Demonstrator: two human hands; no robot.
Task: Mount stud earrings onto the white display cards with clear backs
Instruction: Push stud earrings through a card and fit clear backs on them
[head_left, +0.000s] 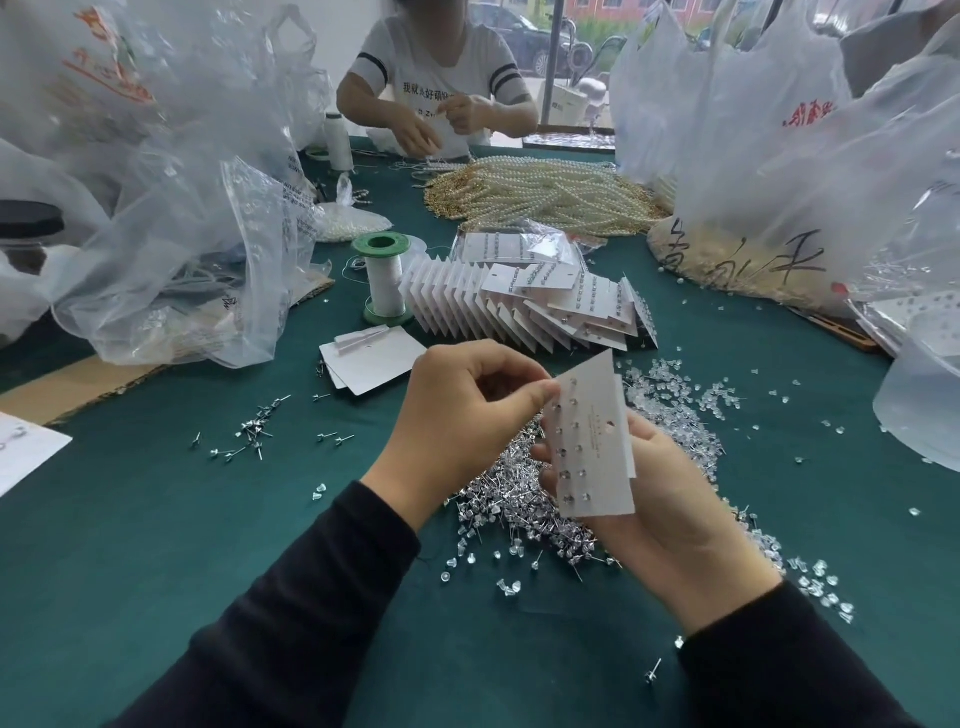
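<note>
Two columns of clear backs (575, 426) already show on the display card (597, 452) you're holding. That's roughly a dozen spots and near full by my count, but they're small and blurry, so don't trust the exact number.

The card is up off the table (182, 545), tilted, above the stud pile (519, 501). Your right hand (670, 499) grips it from behind, fingertips curled round its left edge. Your left hand (457, 410) is pinched narrow, thumb against forefinger, at the card's top-left corner by the top spot. Can't tell whether a back or a stud is in that pinch; too small.

My read: you're seating one of the last pieces on this card, top row.

Done: a fanned row of finished cards (467, 306) behind the held card.

Left to do: a small stack of blank cards (379, 364) just beyond your left hand, the big stud pile, a heap of loose backs (670, 405) right of the card, and stray studs (254, 426) scattered to the left.

So this card is nearly finished and the batch is far from it. Next, probably: check the top row, add the card to the finished row, take a blank.
</note>
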